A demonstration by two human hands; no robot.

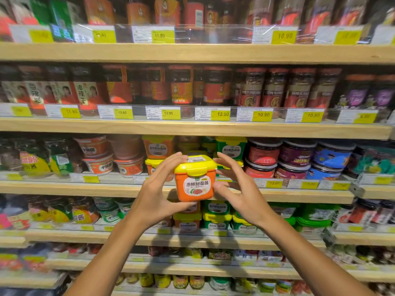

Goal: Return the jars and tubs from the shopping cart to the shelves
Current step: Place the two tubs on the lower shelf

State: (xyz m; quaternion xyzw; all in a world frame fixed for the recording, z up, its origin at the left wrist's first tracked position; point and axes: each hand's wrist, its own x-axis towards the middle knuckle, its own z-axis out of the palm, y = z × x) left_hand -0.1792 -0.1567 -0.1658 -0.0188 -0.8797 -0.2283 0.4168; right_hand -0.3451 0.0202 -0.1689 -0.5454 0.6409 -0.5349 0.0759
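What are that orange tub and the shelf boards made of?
Orange tub: likely glossy moulded plastic, judging by its sheen and snap-on yellow lid. Shelf boards: pale matte wood or wood-look laminate; faint grain shows, but the blur leaves it open.

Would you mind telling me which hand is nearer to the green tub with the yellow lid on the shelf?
Right. The right hand is just below the green tub; the left hand is across the orange tub.

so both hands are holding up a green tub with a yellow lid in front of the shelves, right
Not quite: the tub is orange, not green, as the head view shows. It does have a yellow lid, and the left hand and right hand both hold it in front of the shelves.
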